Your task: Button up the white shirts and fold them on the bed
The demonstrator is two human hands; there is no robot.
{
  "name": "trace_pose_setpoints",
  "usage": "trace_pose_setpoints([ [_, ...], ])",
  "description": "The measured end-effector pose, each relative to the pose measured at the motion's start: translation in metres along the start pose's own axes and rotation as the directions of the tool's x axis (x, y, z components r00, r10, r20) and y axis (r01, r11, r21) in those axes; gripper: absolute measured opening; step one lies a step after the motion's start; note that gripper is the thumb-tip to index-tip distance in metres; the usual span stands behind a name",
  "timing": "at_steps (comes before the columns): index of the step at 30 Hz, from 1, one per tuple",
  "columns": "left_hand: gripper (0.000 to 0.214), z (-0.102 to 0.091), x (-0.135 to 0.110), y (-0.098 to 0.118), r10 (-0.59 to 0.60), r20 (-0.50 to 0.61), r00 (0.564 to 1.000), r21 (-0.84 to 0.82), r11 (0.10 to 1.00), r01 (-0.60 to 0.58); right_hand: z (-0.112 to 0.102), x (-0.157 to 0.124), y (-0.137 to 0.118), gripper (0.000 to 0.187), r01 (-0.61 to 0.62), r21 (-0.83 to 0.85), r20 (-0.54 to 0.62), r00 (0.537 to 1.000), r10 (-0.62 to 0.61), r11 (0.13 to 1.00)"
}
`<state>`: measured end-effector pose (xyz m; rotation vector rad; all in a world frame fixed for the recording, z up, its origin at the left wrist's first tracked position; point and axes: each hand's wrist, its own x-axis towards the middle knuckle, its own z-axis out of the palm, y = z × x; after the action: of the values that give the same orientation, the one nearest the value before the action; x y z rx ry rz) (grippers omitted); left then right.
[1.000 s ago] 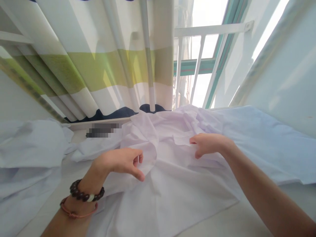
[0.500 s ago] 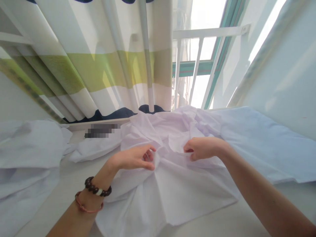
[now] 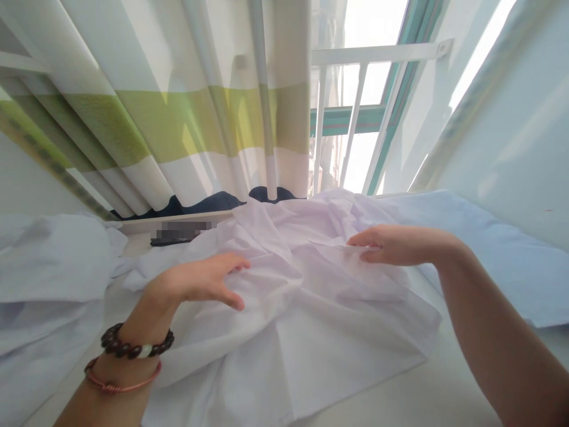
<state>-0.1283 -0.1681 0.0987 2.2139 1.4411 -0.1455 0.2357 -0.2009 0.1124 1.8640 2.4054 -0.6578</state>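
Note:
A thin white cloth (image 3: pixel 306 332) lies crumpled and partly spread in front of me, with folds running across its middle. My left hand (image 3: pixel 200 281) hovers at its left side, thumb and fingers apart, holding nothing. On the other side my right hand (image 3: pixel 382 244) pinches a raised fold of the cloth between thumb and fingers. A dark beaded bracelet (image 3: pixel 133 344) and a reddish cord bracelet (image 3: pixel 118 385) circle my left wrist.
More white fabric (image 3: pixel 48 279) is heaped at the left. A pale blue-white pillow or folded bedding (image 3: pixel 484 261) lies at the right. Behind stand a striped curtain (image 3: pixel 200 124) and a white railing (image 3: pixel 362 107) by a window. A dark blurred-out object (image 3: pixel 178 232) rests near the back edge.
My left hand has moved left and opened, letting go of the cloth. My right hand has moved right and slightly away from me, drawing a fold along.

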Motion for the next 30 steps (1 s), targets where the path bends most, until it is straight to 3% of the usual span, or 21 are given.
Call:
trace_pose_setpoints([
  [3,0.076,0.001,-0.003,0.002,-0.046,0.082,0.996,0.033,0.999,0.044,0.001,0.006,0.002,0.028,-0.077,-0.004,-0.027,0.997,0.077,0.997],
  [6,0.078,0.012,0.003,0.013,-0.019,0.199,0.980,0.042,0.999,0.011,0.002,0.008,-0.003,0.028,-0.053,0.085,-0.088,0.994,0.060,0.995],
  [9,0.032,0.022,0.014,0.024,0.053,0.243,0.969,0.050,0.996,-0.067,0.006,0.010,-0.013,0.034,0.050,0.350,-0.211,0.977,0.026,0.936],
  [11,0.018,0.022,0.017,0.028,0.104,0.195,0.975,-0.039,0.994,-0.098,0.012,0.015,-0.021,0.043,0.139,0.536,-0.278,0.960,0.019,0.833],
  [13,0.023,0.017,0.016,0.029,0.114,0.065,0.991,-0.139,0.985,-0.104,0.019,0.021,-0.028,0.051,0.195,0.651,-0.296,0.955,0.010,0.734],
  [15,0.029,0.012,0.012,0.029,0.079,0.015,0.997,-0.182,0.980,-0.075,0.026,0.027,-0.032,0.055,0.197,0.682,-0.263,0.965,-0.015,0.704],
  [19,0.040,0.018,0.007,0.032,0.041,0.286,0.957,-0.108,0.994,-0.010,0.031,0.029,-0.028,0.070,0.089,0.533,-0.036,0.996,-0.082,0.842],
  [21,0.038,0.029,0.010,0.036,0.058,0.304,0.951,0.002,0.998,-0.061,0.027,0.025,-0.024,0.085,0.071,0.388,0.067,0.992,-0.105,0.919],
  [23,0.020,0.037,0.014,0.039,0.107,0.277,0.955,0.089,0.987,-0.136,0.023,0.020,-0.020,0.092,0.049,0.242,0.087,0.994,-0.072,0.969],
  [25,0.008,0.039,0.016,0.041,0.149,0.267,0.952,0.112,0.977,-0.184,0.018,0.017,-0.019,0.079,-0.017,0.118,0.057,0.998,0.010,0.993],
  [28,0.022,0.035,0.014,0.044,0.136,0.256,0.957,0.074,0.984,-0.160,0.014,0.017,-0.020,0.030,-0.039,0.030,0.009,0.999,0.038,0.999],
  [30,0.034,0.035,0.012,0.048,0.094,0.267,0.959,0.059,0.992,-0.113,0.012,0.017,-0.023,0.015,0.014,0.052,-0.006,1.000,-0.014,0.999],
])
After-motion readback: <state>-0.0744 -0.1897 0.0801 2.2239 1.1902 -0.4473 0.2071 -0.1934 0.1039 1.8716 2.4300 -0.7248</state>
